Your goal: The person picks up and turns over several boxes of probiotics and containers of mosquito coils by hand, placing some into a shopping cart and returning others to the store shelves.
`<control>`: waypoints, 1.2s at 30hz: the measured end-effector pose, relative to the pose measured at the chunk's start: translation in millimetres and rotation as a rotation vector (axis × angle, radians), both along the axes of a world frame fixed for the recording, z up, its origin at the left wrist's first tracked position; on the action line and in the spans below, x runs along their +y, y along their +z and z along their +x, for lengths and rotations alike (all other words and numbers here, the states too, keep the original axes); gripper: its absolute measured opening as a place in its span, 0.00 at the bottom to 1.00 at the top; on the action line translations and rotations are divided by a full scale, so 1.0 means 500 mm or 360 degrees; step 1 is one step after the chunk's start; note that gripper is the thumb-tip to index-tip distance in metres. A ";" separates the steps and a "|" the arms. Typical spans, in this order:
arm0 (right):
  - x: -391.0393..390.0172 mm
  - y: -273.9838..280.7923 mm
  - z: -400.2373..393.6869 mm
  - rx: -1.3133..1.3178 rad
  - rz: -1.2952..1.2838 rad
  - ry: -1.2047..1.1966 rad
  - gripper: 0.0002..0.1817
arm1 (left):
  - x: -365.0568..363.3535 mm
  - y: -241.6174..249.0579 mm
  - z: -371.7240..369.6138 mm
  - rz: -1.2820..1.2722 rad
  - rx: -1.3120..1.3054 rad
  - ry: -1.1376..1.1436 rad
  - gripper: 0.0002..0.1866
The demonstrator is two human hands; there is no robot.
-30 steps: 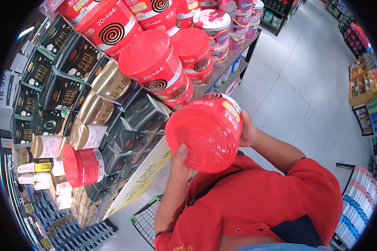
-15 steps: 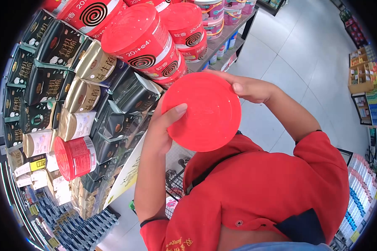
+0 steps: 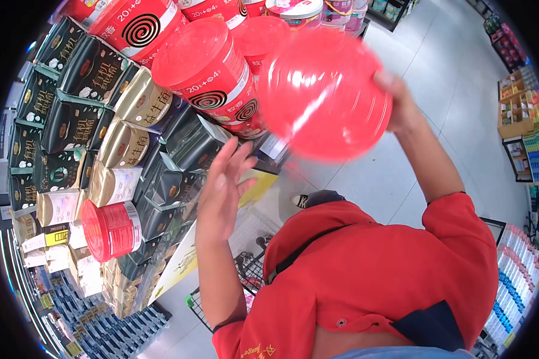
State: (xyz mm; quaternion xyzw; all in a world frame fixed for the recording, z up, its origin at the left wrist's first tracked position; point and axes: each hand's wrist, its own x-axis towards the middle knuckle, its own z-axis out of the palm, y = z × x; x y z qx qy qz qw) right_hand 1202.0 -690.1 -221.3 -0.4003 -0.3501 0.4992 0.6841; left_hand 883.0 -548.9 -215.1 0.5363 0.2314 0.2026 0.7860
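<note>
Right hand [image 3: 401, 105]: raised, gripping a blurred red tub [image 3: 324, 94] by its edge.
Left hand [image 3: 221, 188]: open, fingers [image 3: 236, 157] spread, below the tub, not touching.
Shelf [image 3: 269, 146]: stacked red mosquito-coil tubs [image 3: 206, 66], dark boxes [image 3: 78, 119].

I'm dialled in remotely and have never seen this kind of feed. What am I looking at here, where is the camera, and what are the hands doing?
There is no machine: one fisheye camera sits on a person's head and looks down over their red shirt at their own bare hands. The right hand holds a red round tub, blurred, raised in front of a shop shelf. The left hand is open, fingers spread, holding nothing. On the shelf stand more red tubs with spiral labels; below them are stacked dark and gold boxes. A wire cart shows beneath the arms.
</note>
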 end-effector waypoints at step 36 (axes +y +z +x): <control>0.340 0.082 0.226 -0.0348 -0.0449 -0.0525 0.26 | -0.111 -0.178 -0.246 -0.0408 0.0237 0.0903 0.31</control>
